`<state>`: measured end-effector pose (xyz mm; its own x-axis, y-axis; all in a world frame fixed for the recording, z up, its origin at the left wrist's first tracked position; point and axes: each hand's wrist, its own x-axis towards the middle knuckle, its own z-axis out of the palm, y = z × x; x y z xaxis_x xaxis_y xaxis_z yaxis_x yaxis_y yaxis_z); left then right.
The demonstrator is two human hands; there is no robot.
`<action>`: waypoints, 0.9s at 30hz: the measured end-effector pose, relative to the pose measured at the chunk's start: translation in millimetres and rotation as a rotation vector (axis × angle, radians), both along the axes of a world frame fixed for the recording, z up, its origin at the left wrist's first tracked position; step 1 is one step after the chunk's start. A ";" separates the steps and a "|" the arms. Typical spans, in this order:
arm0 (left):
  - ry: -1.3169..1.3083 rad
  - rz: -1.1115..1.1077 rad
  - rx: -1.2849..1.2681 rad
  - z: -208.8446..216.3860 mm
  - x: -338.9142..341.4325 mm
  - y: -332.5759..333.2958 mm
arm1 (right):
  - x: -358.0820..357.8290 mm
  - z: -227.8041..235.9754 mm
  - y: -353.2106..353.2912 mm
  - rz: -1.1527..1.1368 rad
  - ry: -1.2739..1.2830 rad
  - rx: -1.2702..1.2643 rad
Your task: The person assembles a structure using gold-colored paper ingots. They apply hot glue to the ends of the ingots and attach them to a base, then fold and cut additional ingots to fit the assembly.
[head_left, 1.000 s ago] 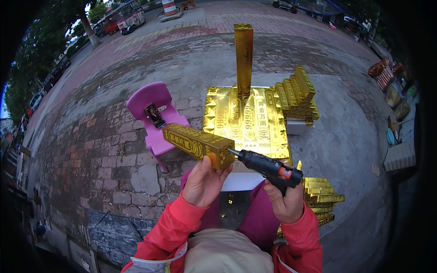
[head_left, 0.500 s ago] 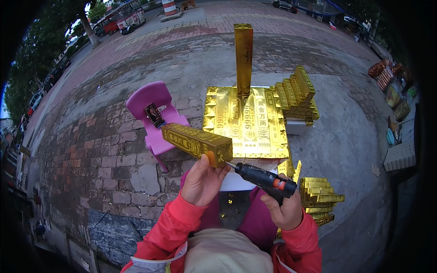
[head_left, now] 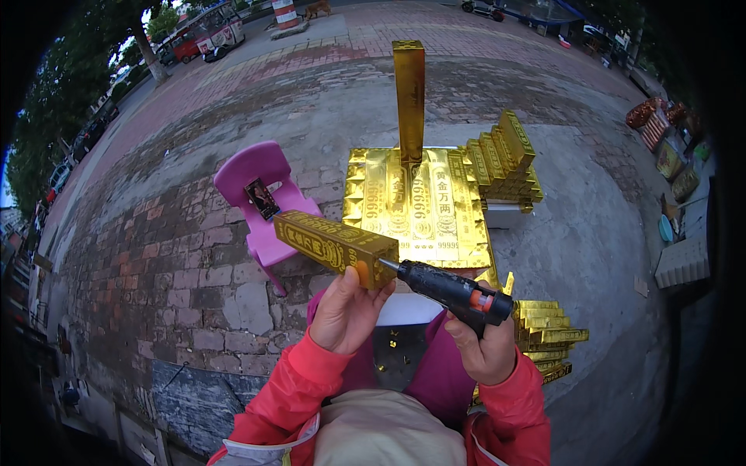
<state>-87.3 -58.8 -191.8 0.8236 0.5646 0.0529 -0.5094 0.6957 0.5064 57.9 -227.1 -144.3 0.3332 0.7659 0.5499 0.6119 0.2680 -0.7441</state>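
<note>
The near end of a gold box (head_left: 334,245) is pinched by the left hand (head_left: 346,314), with the thumb pressed on the near side and the other fingers tucked underneath. The handle of a black glue gun (head_left: 454,291) is gripped by the right hand (head_left: 486,346); its fingers are curled around the handle and mostly hidden. The nozzle is aimed at the box's end, just above the left fingertips; whether it touches cannot be told. Straight beyond the fingers, a flat gold-covered top (head_left: 420,221) is seen, with a tall gold box (head_left: 409,101) stood upright near its far edge. Beyond the left fingers, to their left, a phone (head_left: 263,198) is propped on a pink chair (head_left: 276,248). To the right of the right fingers, gold bars (head_left: 548,334) are piled in steps; farther out, more gold boxes (head_left: 501,159) are stacked beside the top.
</note>
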 end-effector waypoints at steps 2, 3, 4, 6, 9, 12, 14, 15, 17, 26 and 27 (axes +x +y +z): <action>-0.006 0.007 0.003 0.2 -0.3 0.4 | -0.3 -0.9 -2.2 -0.016 -0.001 -0.028; -0.016 0.006 0.005 0.4 -0.5 0.9 | -0.8 -1.3 -3.8 -0.029 -0.004 -0.043; -0.025 0.006 0.008 0.6 -0.7 1.6 | -1.2 -1.8 -5.6 -0.041 -0.007 -0.053; -0.031 0.008 0.001 0.9 -1.4 2.1 | -0.8 -3.0 -8.6 -0.049 -0.004 -0.087; -0.032 0.008 -0.018 1.0 -2.0 2.9 | -1.5 -5.5 -13.4 -0.068 -0.007 -0.113; -0.033 0.013 -0.033 0.1 -2.3 3.0 | -0.3 -8.9 -16.0 -0.071 -0.009 -0.147; -0.042 0.010 -0.037 -0.5 -2.4 3.1 | 0.2 -11.8 -15.0 -0.068 0.007 -0.114; -0.050 0.005 -0.037 -0.6 -2.3 3.3 | -0.2 -13.4 -13.6 -0.066 0.022 -0.068; -0.063 -0.011 -0.048 -0.4 -2.1 3.2 | -0.2 -14.1 -13.2 -0.076 0.113 -0.050; -0.001 -0.009 -0.030 2.8 -2.7 -1.3 | -1.2 -9.2 -8.0 -0.095 0.183 -0.147; -0.004 -0.012 -0.025 2.6 -3.1 -0.7 | -2.4 -8.3 -8.7 -0.096 0.164 -0.159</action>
<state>-90.4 -59.5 -189.2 0.8303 0.5557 0.0421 -0.5029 0.7145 0.4865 55.5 -235.9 -152.6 0.4836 0.7988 0.3578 0.4967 0.0862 -0.8636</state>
